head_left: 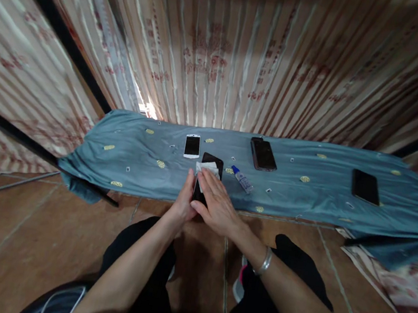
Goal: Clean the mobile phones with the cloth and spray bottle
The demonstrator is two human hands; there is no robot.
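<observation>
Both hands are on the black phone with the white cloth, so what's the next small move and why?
Probably slide the right hand with the white cloth toward the far end of the black phone: the cloth lies bunched there under the fingertips, while the left hand steadies the phone's left edge on the blue sheet.

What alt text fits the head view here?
Both hands work on a black phone lying on a blue patterned cloth: the left hand steadies it, and the right hand presses a white wipe onto it.

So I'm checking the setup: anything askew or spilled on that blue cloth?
Nothing spilled. The small clear bottle with a blue cap lies on its side on the blue-grey patterned cloth, whose left corner hangs rumpled.
</observation>
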